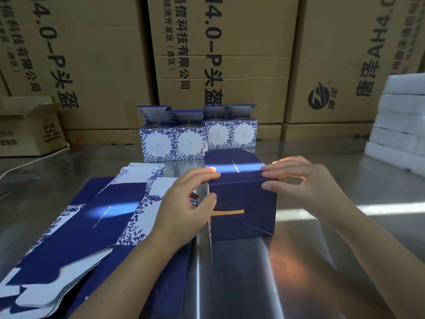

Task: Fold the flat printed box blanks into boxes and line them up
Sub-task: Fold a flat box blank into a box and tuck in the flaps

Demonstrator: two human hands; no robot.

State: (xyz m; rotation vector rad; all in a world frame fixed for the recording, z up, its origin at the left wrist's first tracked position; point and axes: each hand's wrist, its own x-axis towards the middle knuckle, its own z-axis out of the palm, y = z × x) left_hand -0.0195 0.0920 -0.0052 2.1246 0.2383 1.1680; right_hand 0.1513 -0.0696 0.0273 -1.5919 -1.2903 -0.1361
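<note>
Your left hand [184,203] and right hand [305,187] each pinch a top corner of the dark navy cardboard box [243,203], which stands just in front of the row of blue-and-white floral folded boxes [157,143].

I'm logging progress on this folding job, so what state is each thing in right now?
Dark blue box: folded up, standing on the table, held at both top corners.
Left hand: grips the box's top left edge.
Right hand: pinches the box's top right corner.
Finished boxes: four upright in a row, top flaps open.
Flat blanks: unfolded, loosely stacked.
Brown carton: flap open.
</note>
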